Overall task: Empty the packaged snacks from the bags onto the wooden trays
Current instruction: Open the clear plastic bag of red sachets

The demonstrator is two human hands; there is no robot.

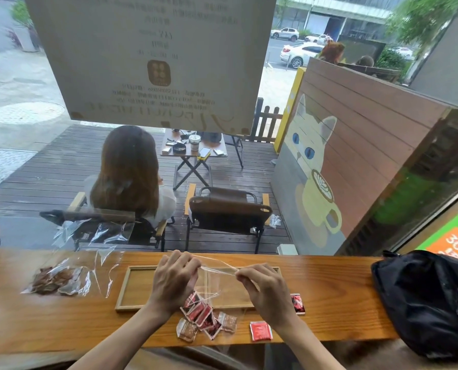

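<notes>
My left hand [173,280] and right hand [266,291] each pinch the mouth of a clear bag [214,279], stretched between them above the wooden tray [132,287]. The film looks thin, limp and slippery, so I judge the rim the best hold. Small packets [205,317], light and flat, lie at the tray's near edge and on the counter [62,321]. A second bag [58,280], still holding snacks, lies left.
</notes>
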